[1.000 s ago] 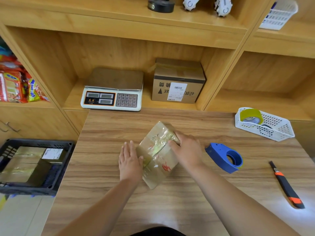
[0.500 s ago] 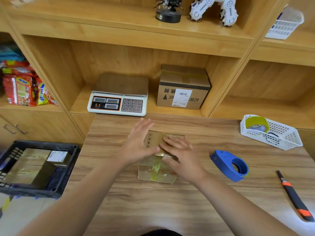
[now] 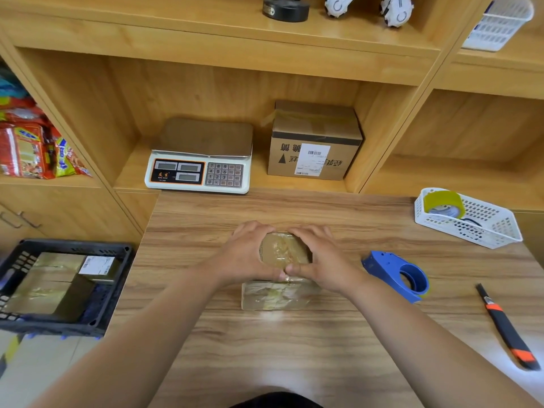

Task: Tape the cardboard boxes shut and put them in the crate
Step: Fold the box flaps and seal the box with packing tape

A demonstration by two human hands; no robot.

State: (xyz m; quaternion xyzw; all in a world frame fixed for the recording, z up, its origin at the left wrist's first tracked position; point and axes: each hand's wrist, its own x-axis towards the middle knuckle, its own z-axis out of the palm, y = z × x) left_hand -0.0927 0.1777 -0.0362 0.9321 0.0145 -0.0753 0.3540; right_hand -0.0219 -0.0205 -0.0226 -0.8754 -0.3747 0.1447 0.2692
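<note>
A small cardboard box (image 3: 281,293) wrapped in shiny clear tape lies on the wooden table (image 3: 294,348), in the middle. My left hand (image 3: 245,253) grips its left side and my right hand (image 3: 321,257) grips its right side. Fingers curl over the far edge and both thumbs meet at the near top edge. A black crate (image 3: 112,290) stands low at the left beside the table, with a taped cardboard box (image 3: 50,281) bearing a white label inside. A blue tape dispenser (image 3: 397,275) lies on the table just right of my right hand.
A black and orange utility knife (image 3: 507,326) lies near the table's right edge. A white basket (image 3: 485,228) holding a tape roll (image 3: 443,203) sits at the back right. On the shelf behind stand a weighing scale (image 3: 200,160) and a labelled cardboard box (image 3: 312,142).
The box has been turned from a diagonal lie to square with the table edge. Both hands have shifted from pressing on its top to gripping its left and right sides.
</note>
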